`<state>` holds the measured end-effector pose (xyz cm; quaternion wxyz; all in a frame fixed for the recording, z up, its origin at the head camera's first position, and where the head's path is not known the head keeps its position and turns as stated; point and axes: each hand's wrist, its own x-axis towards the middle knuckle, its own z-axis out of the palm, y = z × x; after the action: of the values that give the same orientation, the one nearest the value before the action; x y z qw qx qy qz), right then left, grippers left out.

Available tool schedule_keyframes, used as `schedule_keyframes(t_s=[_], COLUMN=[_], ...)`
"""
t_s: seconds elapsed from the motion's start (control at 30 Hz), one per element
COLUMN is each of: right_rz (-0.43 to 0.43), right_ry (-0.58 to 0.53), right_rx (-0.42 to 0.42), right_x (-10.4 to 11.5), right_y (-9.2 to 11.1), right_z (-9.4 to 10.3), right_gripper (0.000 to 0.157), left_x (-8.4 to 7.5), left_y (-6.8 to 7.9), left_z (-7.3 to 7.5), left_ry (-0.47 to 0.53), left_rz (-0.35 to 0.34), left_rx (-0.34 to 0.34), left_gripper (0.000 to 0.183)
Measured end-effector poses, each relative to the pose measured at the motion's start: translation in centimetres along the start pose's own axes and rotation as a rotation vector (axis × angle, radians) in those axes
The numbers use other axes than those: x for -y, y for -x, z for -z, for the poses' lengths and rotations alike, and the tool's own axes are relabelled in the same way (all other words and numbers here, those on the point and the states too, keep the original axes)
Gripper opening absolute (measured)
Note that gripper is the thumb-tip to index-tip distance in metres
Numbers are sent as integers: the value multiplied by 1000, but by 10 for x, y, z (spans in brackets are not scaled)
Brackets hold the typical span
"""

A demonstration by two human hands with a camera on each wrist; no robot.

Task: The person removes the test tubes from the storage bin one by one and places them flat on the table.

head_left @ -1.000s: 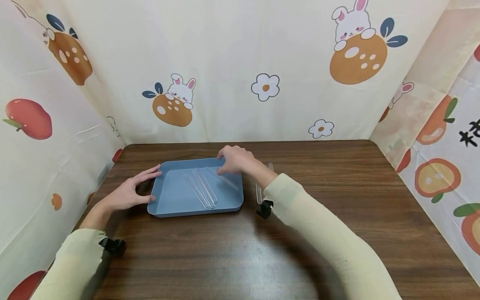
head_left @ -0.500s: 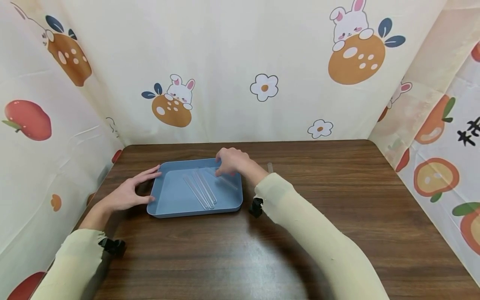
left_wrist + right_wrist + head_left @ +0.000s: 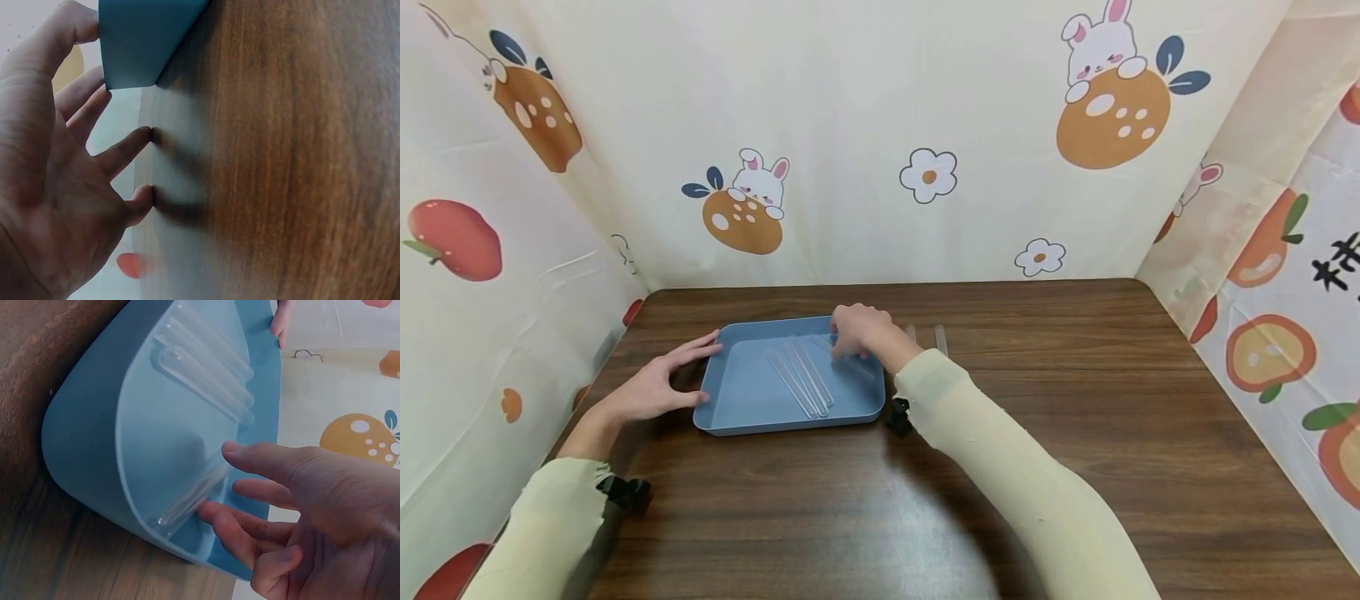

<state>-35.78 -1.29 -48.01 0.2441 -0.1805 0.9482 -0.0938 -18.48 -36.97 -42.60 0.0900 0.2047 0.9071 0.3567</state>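
At the blue tray's [image 3: 737, 375] right end, one clear tube [image 3: 192, 499] lies aslant beneath my right grip [image 3: 859, 327], fingers loosely bent, thumb apart, clamped on nothing; three more tubes [image 3: 807, 380] lie to its left. Probably a placing step; next move likely calls for lifting clear without nudging it. My left grip [image 3: 651, 387], spread nearly straight, touches the tray's left end, seemingly steadying it.

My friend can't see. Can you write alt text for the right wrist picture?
The right hand reaches into a blue tray, its fingers near one clear tube. Three more clear tubes lie side by side in the tray. Part of the left hand shows at the tray's edge.
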Motion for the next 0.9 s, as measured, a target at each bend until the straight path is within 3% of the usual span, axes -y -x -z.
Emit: schedule_keyframes(t_s=[0.37, 0.9], right_rz=[14, 13], right_ry=[48, 60], right_rx=[-10, -35], right_x=[13, 17], right_y=[14, 26], right_z=[-2, -3], right_gripper=[68, 61], left_x=[1, 1], left_y=[0, 0], left_z=[-2, -3], left_ry=[24, 21], left_rz=[-1, -4], left_rx=[1, -5], left_gripper=[79, 79])
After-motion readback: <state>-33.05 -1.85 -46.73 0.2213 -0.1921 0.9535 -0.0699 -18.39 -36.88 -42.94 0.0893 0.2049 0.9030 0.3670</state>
